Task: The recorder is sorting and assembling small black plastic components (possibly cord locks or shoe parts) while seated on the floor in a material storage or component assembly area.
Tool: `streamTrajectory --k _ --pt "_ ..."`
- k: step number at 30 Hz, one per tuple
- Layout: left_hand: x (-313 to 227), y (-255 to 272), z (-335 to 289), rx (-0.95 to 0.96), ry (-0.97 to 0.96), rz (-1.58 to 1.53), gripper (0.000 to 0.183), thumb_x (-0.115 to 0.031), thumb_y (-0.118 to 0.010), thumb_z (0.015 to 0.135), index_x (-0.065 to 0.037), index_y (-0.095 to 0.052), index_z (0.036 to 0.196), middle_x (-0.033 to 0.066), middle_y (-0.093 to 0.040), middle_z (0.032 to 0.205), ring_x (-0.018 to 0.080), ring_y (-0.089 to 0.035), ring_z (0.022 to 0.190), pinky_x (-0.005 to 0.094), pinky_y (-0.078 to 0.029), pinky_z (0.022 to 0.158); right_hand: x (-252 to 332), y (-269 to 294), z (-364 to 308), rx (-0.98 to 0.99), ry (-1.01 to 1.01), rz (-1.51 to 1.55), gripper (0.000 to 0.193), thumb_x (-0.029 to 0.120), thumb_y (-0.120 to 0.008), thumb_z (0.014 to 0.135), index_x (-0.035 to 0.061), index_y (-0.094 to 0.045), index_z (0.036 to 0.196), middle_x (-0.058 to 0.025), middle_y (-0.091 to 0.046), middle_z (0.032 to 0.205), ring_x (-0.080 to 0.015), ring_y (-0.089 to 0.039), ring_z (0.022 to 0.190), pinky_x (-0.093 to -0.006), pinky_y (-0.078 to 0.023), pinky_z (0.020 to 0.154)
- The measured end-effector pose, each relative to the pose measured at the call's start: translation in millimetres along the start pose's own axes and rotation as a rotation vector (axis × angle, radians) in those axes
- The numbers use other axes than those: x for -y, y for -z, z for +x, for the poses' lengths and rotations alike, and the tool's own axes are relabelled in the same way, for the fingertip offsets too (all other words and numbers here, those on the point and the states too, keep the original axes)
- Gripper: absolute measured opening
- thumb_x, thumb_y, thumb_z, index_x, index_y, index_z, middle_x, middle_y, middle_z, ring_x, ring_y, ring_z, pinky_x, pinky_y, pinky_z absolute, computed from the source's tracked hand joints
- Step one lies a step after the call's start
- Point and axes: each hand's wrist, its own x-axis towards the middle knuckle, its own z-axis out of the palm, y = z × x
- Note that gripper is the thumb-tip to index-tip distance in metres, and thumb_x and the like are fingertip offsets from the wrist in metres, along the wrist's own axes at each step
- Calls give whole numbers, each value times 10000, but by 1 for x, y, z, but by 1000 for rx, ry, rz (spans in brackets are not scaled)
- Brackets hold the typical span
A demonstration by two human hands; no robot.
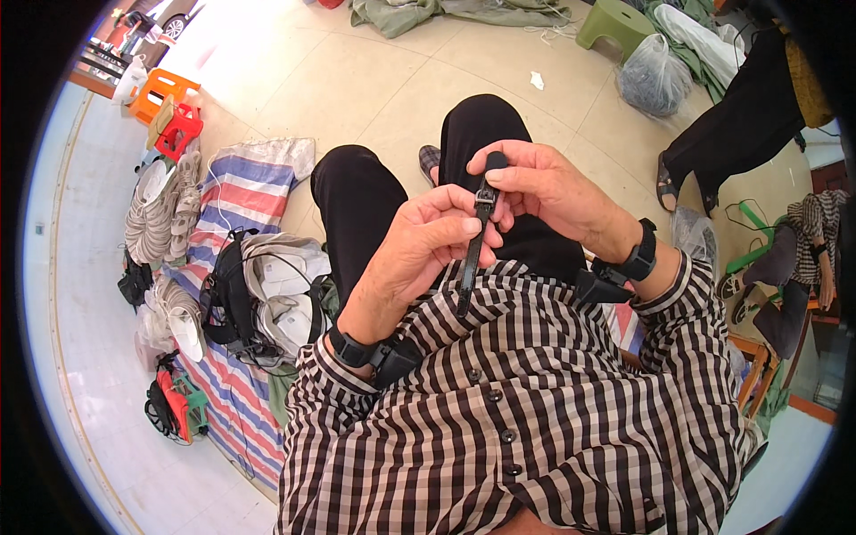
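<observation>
1. Pale, glossy floor tiles (383, 67) stretch out ahead of the seated person, with bright light washing over them at the upper left.
2. Across the lower middle spreads the person's black-and-beige checked shirt (499, 401), buttoned down the front.
3. On the floor at the left lies a striped sheet (245, 192) in red, white and blue, its stripes bent by the lens.
4. Black trousers (357, 201) cover the person's two knees, which stand apart beyond the shirt.
5. At the right edge of the floor, another person's dark trouser leg (744, 120) ends in a sandal.
6. Upon the sheet, a black bag (230, 294) sits against pale, curved pieces (285, 272); near the sheet's far left edge, similar pieces are stacked closely.
7. At the upper right, a green stool (615, 28) stands just beside a filled clear plastic bag (655, 78).
8. Thumb and fingers of the right hand (548, 183) pinch the upper end of a black strap.
9. The left hand (419, 236) is closed narrowly on the same strap, just below its buckle.
10. This strap (472, 272) hangs slantwise before the knees, its lower end free above the shirt.
11. Between the two grips sits the small metal buckle (485, 198).
</observation>
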Motion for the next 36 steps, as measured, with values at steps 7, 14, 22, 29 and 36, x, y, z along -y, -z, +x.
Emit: streamTrajectory --k 7,14,22,29,36 --pt "0 1 -2 20 11 21 95 -32 -565 841 -4 -524 922 173 -611 889 202 -646 718 281 -553 649 -1 0 0 9 -4 20 195 139 -507 903 17 -528 1054 -57 -610 767 -109 -589 603 -215 -483 575" --pt "-2 -2 -2 31 -3 -4 99 -35 -569 842 -5 -522 924 168 -606 909 203 -647 738 286 -559 648 -3 2 2 19 -30 53 204 141 -516 898 17 -524 1059 -62 -609 775 -116 -591 600 -223 -486 579" --pt "1 -6 -2 -96 -41 65 99 -81 -551 864 -13 -551 936 135 -628 846 176 -641 683 258 -533 598 -1 2 2 -4 -19 43 215 134 -518 893 17 -516 1073 -63 -608 752 -118 -594 595 -224 -485 572" --pt "0 0 0 -183 -141 132 110 -86 -543 871 2 -582 923 81 -628 762 123 -613 619 227 -512 585 3 -10 1 -33 -2 -83 222 88 -516 872 5 -509 1078 -47 -587 672 -98 -595 588 -201 -473 526" --pt "2 -4 -4 -233 -129 377 113 -53 -577 847 5 -577 943 56 -622 777 104 -603 661 217 -507 609 2 -15 -4 -27 136 -420 225 69 -500 869 -16 -497 1078 -19 -571 645 -74 -578 564 -191 -464 500"
